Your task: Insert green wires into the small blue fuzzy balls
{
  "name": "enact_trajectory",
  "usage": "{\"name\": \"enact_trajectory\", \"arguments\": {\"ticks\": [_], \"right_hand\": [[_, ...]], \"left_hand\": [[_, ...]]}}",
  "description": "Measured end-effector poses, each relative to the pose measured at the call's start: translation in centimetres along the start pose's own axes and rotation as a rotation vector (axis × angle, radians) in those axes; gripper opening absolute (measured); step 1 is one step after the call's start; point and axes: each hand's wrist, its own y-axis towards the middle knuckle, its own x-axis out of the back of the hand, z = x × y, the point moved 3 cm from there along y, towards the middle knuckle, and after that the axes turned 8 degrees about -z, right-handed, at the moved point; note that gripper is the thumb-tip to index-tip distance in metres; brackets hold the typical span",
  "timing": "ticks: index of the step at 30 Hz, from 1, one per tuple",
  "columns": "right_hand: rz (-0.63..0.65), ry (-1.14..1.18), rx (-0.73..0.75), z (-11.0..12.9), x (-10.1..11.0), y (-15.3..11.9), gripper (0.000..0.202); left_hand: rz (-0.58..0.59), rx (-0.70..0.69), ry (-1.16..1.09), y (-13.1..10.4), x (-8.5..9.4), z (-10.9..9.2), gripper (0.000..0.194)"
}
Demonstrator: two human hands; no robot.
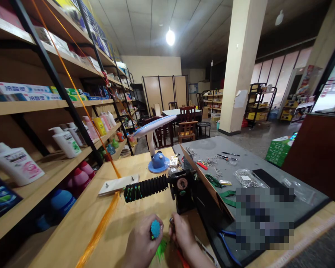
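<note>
My left hand is closed around a round turquoise piece with a rough, toothed face. Bright green strands show below that hand. Close beside it, my right hand is closed, with a small shiny tip at the fingers. What it belongs to is unclear. Something red shows under the right hand; whether I hold it cannot be seen. Beyond both hands, a black ribbed roller sticks out from a black stand. Several green-and-turquoise threaded bits hang on its left end.
Orange strands run past a white plate with two bolts. A blue-and-white lamp stands behind. An upright cardboard strip borders a grey mat holding small metal parts, pens and a bag. Blue-handled pliers or scissors lie right. Stocked shelves line the left.
</note>
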Motion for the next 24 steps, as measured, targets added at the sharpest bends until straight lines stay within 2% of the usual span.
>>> {"name": "enact_trajectory", "arguments": {"ticks": [15,24], "right_hand": [[0.020,-0.030,0.053,0.38,-0.11,-0.01,0.063],[-0.012,-0.055,0.065,0.15,0.38,0.32,0.060]], "left_hand": [[-0.033,-0.064,0.054,0.07,-0.05,-0.30,0.013],[0.003,0.022,0.000,-0.08,-0.12,-0.01,0.015]]}}
